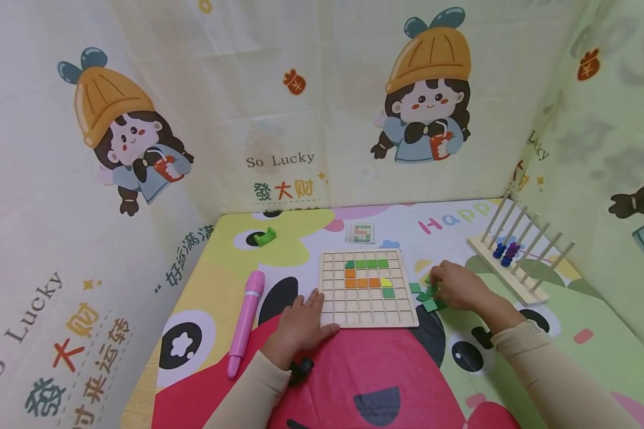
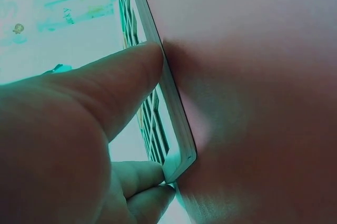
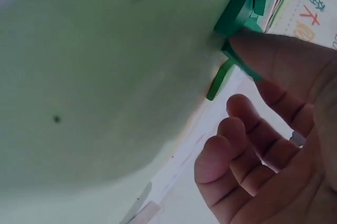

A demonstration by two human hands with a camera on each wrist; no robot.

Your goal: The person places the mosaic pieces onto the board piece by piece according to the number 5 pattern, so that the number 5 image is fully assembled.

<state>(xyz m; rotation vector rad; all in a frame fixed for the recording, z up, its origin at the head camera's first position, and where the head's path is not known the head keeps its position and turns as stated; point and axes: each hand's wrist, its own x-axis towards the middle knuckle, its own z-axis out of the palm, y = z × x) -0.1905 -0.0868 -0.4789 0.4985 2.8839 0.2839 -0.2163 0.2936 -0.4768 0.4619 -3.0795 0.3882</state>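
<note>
A wooden grid board (image 1: 365, 319) lies flat, with green, orange and yellow tiles set in its cells. My left hand (image 1: 300, 325) rests at its near-left corner, fingers extended along the left side. In the left wrist view the thumb (image 2: 134, 63) touches the board's edge. Right of the board, my right hand (image 1: 458, 287) reaches down over a small pile of loose green tiles (image 1: 429, 305). The right wrist view shows the thumb against a tilted green tile (image 3: 241, 65), apparently pinched with the index finger, which is partly hidden. The other right fingers are loosely curled.
Behind the board lies a small pattern card (image 1: 361, 233). A pink pen-like stick (image 1: 245, 325) lies to the left, and a green curved piece (image 1: 265, 237) farther back. At the right stands a wooden peg rack (image 1: 507, 268) with blue and purple beads. Printed cloth walls enclose the table.
</note>
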